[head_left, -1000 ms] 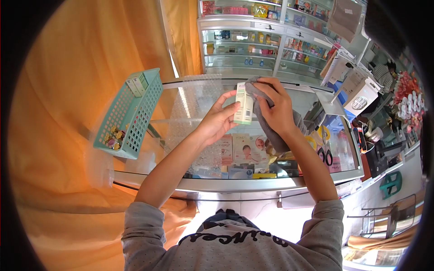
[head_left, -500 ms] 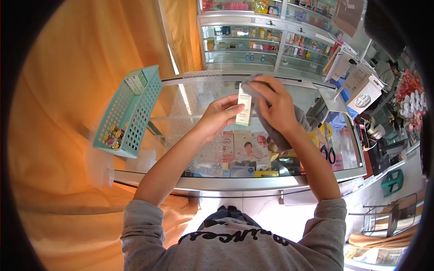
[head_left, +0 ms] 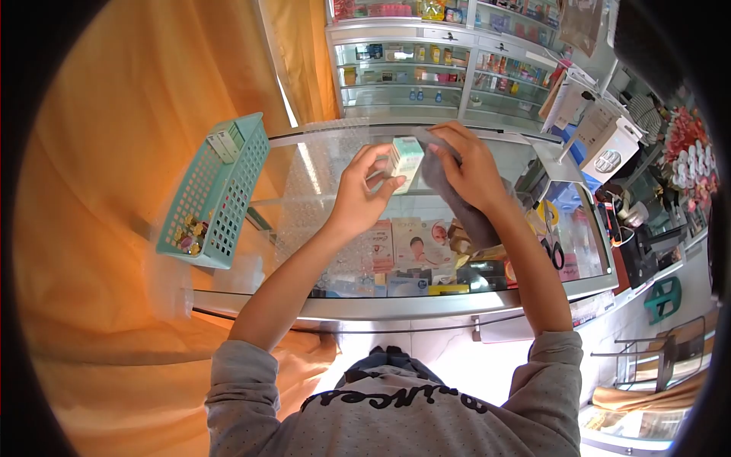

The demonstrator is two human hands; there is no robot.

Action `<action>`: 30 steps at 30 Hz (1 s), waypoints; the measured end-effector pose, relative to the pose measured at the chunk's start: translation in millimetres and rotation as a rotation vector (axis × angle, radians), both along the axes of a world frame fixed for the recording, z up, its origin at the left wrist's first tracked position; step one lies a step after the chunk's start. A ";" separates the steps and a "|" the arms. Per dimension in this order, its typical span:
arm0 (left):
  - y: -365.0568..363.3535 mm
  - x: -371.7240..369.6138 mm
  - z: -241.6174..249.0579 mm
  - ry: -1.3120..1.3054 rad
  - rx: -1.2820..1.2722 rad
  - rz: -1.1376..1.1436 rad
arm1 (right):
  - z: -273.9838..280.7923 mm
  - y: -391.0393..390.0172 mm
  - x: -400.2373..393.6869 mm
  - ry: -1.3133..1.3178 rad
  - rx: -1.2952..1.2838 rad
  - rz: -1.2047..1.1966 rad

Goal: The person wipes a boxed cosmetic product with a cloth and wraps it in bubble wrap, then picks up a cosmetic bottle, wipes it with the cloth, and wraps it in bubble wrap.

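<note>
Above the glass counter [head_left: 335, 255], my left hand [head_left: 364, 190] grips a small white and green carton [head_left: 406, 164] between thumb and fingers. The carton is tilted, with its green end turned up. Just to its right, my right hand [head_left: 468, 167] is closed on a grey cloth [head_left: 449, 190], which hangs down below the fingers. A narrow gap separates the cloth from the carton. At the left of the counter stands a teal plastic basket [head_left: 221, 206]. White and green cartons [head_left: 226, 143] lie at its far end, and small gold-coloured items [head_left: 189, 232] at its near end.
Bubble wrap [head_left: 304, 221] covers the counter's left part. Scissors [head_left: 554, 251] and yellow tape [head_left: 545, 215] are at the right. Boxes [head_left: 415, 247] show through the glass. Shelves of goods [head_left: 403, 76] stand behind, and an orange curtain [head_left: 137, 320] hangs along the left.
The carton has tipped so that its green end shows, and my left hand has shifted slightly left. My right hand has drawn the cloth away from the carton's top.
</note>
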State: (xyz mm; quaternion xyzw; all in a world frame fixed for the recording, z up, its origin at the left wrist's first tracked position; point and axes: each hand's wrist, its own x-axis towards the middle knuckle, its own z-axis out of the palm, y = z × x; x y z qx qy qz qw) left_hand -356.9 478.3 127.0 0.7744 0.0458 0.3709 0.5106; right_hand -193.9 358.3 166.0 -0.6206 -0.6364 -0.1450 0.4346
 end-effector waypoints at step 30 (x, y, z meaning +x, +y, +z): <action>33.6 -5.2 3.7 -0.056 -0.904 -0.177 | -3.5 -1.3 -31.7 -0.344 -0.077 0.207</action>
